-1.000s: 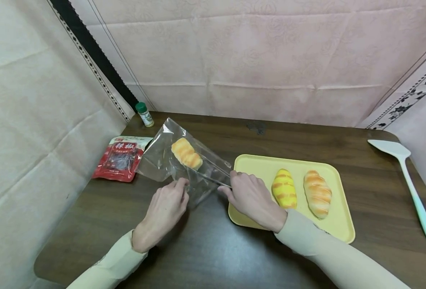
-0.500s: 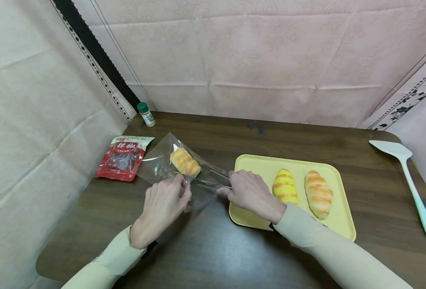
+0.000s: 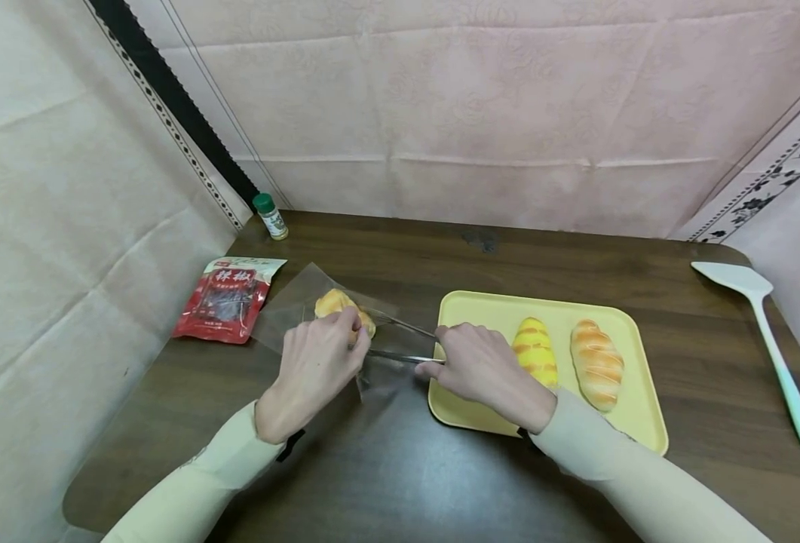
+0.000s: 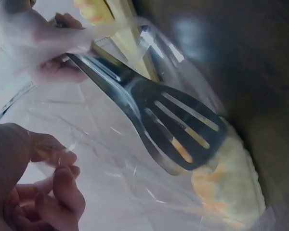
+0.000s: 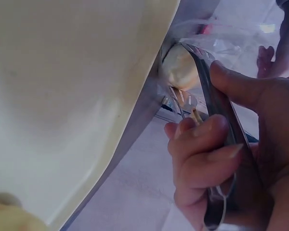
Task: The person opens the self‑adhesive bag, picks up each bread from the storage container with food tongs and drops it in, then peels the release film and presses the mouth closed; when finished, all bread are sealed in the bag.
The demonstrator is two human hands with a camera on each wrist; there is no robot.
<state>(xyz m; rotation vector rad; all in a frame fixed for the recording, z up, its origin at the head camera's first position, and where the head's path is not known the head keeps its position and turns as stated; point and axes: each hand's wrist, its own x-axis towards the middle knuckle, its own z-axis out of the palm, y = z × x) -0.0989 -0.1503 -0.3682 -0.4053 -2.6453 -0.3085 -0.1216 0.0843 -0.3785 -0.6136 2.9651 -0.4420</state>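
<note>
My left hand pinches the edge of a clear plastic bag; in the left wrist view the thumb and fingertips of that hand meet on the film. Metal tongs are gripped by my right hand, with their slotted heads inside the bag. A bread roll lies in the bag, partly covered by my left hand in the head view. In the left wrist view the slotted head overlaps the roll. The right wrist view shows my fingers curled round the tongs.
A yellow tray holds a yellow bread and a brown one, partly beneath my right forearm. At the left lies a red packet, with a green-capped bottle behind it. A spatula lies far right.
The bag has sunk lower and flatter, and the roll in it sits slightly nearer me. My left hand has shifted up and right over the roll. The tong arms appear spread wider apart.
</note>
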